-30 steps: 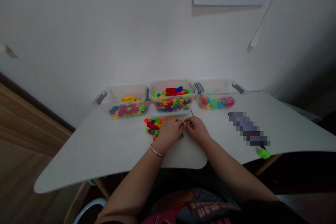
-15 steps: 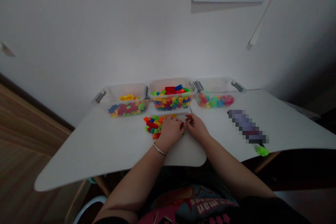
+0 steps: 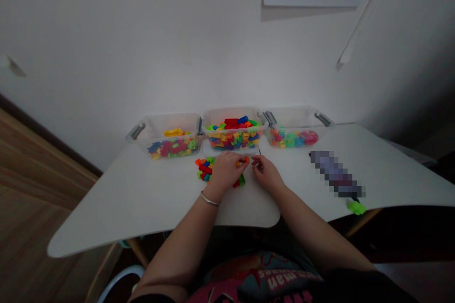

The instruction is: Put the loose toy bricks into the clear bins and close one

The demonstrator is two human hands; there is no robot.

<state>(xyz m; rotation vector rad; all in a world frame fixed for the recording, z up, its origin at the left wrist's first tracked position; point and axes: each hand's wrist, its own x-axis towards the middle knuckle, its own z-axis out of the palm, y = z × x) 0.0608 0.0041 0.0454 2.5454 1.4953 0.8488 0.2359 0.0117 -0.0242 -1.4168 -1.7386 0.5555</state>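
Bricks (image 3: 204,170) all over this desk (image 3: 106,199), so what's where, going left to right?

Left clear bin (image 3: 170,125) holds yellow, red and green pieces, and the middle bin (image 3: 232,116) beside it looks fullest. The loose pile sits out front by the left hand (image 3: 225,173), probably to keep it in easy reach.

And the fingers?

Left fingers (image 3: 232,161) are closed on a small orange brick (image 3: 242,162), held up just above the desk between both hands, seemingly so both can get at it. Right hand (image 3: 266,173) is curled in close, its fingers nearly pinched shut. Can't tell if they've got anything.

Further right?

Right bin (image 3: 298,116), then a blurred-out object (image 3: 336,175) and a green piece (image 3: 356,207) at the desk edge.
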